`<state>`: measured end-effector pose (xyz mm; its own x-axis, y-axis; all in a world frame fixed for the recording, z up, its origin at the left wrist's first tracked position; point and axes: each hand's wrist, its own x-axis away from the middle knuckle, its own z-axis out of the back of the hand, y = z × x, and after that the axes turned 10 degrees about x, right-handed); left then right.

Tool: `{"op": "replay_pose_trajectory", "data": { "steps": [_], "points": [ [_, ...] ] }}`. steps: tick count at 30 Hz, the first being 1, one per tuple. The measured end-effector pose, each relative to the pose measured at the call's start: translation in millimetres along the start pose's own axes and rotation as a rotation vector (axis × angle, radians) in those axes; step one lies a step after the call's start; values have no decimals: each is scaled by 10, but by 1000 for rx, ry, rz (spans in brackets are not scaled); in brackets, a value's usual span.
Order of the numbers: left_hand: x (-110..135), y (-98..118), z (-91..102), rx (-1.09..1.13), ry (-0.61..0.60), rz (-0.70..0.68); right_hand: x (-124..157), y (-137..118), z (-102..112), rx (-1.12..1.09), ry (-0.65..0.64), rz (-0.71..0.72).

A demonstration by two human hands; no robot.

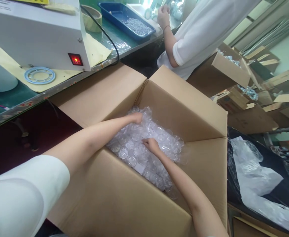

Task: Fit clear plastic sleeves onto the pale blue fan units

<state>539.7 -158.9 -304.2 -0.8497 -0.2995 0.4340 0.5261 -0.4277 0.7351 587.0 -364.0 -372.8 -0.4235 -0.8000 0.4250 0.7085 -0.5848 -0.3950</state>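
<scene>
Both my arms reach down into a large open cardboard box [184, 108] that stands beside the workbench. Inside it lies a clear plastic bag [149, 144] packed with several round transparent plastic parts. My left hand [136, 117] rests at the bag's far edge with its fingers curled into the plastic. Closer to me, my right hand [151, 145] pinches the plastic film near the bag's middle. What lies under the bag is hidden.
On the workbench at upper left stand a white machine [36, 33] with a lit red switch [75, 59], a pale blue ring [39, 75] and a blue tray [127, 18] of small metal parts. Another person [196, 29] in white works beyond. Cardboard boxes [233, 72] and loose plastic [255, 177] sit at right.
</scene>
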Motion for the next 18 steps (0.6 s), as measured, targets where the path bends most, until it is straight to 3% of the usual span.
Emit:
{"op": "replay_pose_trajectory", "data": {
  "steps": [3, 7, 13, 18],
  "points": [
    [30, 85, 31, -65, -35, -39, 88, 39, 109, -47, 84, 1],
    [51, 151, 63, -85, -9, -102, 385, 239, 477, -98, 226, -37],
    [38, 361, 133, -4, 130, -189, 898, 462, 1063, -118, 283, -23],
    [105, 459, 267, 119, 272, -162, 941, 399, 1220, -160, 320, -53]
  ]
}}
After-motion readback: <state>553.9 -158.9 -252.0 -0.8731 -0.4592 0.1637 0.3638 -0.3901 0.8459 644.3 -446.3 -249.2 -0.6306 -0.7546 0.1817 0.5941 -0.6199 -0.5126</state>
